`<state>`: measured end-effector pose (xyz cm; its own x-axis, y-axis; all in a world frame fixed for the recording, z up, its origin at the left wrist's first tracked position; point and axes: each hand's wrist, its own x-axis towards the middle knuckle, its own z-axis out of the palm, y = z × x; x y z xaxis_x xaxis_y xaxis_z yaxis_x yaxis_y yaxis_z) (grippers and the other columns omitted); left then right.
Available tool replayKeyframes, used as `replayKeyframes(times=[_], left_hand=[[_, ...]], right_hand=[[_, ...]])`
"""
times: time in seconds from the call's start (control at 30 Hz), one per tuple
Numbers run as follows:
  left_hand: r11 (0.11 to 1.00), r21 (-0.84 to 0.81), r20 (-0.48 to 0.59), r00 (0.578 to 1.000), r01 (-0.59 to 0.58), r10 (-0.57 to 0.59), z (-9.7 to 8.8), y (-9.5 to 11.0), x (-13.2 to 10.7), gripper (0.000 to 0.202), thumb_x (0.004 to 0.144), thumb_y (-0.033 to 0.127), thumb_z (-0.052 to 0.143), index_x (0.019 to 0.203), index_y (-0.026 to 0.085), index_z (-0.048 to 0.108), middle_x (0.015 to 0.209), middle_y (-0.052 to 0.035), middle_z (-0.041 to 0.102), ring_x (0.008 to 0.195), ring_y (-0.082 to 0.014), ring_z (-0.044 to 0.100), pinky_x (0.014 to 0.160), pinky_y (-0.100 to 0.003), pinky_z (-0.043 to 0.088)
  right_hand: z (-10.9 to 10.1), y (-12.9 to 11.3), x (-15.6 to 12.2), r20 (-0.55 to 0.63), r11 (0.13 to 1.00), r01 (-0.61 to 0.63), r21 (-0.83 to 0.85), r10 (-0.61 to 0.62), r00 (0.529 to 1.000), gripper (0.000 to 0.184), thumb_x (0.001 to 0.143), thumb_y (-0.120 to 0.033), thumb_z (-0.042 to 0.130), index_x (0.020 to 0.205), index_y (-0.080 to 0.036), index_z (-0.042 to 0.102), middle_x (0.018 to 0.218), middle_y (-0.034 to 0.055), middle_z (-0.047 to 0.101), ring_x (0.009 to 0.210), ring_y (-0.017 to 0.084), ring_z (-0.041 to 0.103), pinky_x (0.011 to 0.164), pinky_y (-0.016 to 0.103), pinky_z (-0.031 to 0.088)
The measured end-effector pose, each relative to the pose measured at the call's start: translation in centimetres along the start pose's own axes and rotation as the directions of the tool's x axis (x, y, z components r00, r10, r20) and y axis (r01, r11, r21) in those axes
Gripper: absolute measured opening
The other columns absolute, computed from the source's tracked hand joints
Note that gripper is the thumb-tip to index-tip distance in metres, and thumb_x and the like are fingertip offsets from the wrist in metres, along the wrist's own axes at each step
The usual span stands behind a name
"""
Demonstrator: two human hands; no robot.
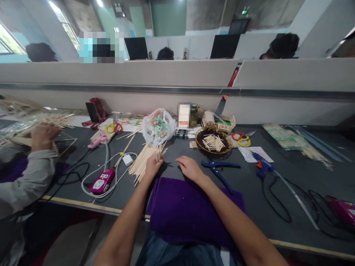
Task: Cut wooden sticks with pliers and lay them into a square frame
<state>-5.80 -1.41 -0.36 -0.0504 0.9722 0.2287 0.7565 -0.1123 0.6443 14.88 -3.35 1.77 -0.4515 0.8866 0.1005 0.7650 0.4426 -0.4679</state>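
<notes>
A: What takes up the most room?
B: A dark grey surface (246, 184) spreads across the view. At its near edge, in front of the person, lies a folded purple cloth (188, 210).

A: And next in size?
B: A loose bundle of long, thin wooden sticks (144, 159) lies beside the left forearm. Just beyond it sits a white plastic bag (146, 133) with green and red bits inside. To the right, a round woven basket (200, 146) holds a pile of short stick pieces (215, 143). Nearer than the basket, a blue cutter (215, 164) lies with its handles spread.

A: The hands?
B: The right hand (190, 169) is near the cutter, fingers together and gently bent; its palm is hidden, so I cannot tell whether it holds anything. The left hand (153, 165) is closed around a small bunch of sticks (159, 154), ends poking up, at the bundle's right side.
</notes>
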Motion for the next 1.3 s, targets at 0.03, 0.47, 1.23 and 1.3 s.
replayKeyframes(times=[0.03,0.47,1.23,1.3], left_hand=[[0.996,0.088,0.015,1.000,0.025,-0.026,-0.4,0.2,0.1,0.012,0.078,0.023,0.047,0.077,0.019,0.058,0.072,-0.0017,0.063,0.072,-0.0169,0.060,0.068,-0.025,0.044],[0.698,0.707,0.132,0.948,0.115,-0.290,-1.3,2.0,-0.4,0.034,0.090,0.034,0.045,0.111,0.010,0.056,0.112,-0.0200,0.060,0.092,-0.0306,0.066,0.071,-0.035,0.048],[0.970,-0.237,-0.237,0.964,0.060,-0.117,1.5,6.5,0.5,0.030,0.089,0.049,0.049,0.089,0.019,0.056,0.078,-0.0024,0.058,0.072,-0.0162,0.056,0.064,-0.024,0.039],[0.750,-0.659,-0.207,0.943,0.064,-0.262,3.2,7.9,1.1,0.031,0.087,0.049,0.050,0.080,0.019,0.052,0.063,0.0036,0.047,0.052,-0.0094,0.043,0.051,-0.021,0.032]], right_hand=[[-0.4,0.1,-0.7,0.007,0.998,-0.019,-0.052,0.020,1.000,0.031,0.094,-0.014,0.043,0.115,-0.019,0.064,0.109,0.0074,0.066,0.102,0.017,0.059,0.089,0.026,0.043],[-5.6,5.6,-9.1,-0.070,0.671,-0.638,-0.378,0.666,0.742,0.019,0.093,-0.023,0.052,0.110,-0.015,0.056,0.105,0.0122,0.061,0.091,0.022,0.065,0.067,0.028,0.044],[3.8,-4.3,-9.5,0.195,0.830,0.437,0.346,-0.520,0.832,0.045,0.094,-0.046,0.049,0.132,-0.023,0.055,0.141,0.0082,0.053,0.138,0.022,0.035,0.116,0.044,0.021],[3.3,-2.8,-8.4,0.067,0.818,0.302,0.489,-0.380,0.922,0.032,0.096,-0.038,0.045,0.112,-0.021,0.067,0.116,0.0072,0.069,0.115,0.018,0.059,0.103,0.034,0.040]])
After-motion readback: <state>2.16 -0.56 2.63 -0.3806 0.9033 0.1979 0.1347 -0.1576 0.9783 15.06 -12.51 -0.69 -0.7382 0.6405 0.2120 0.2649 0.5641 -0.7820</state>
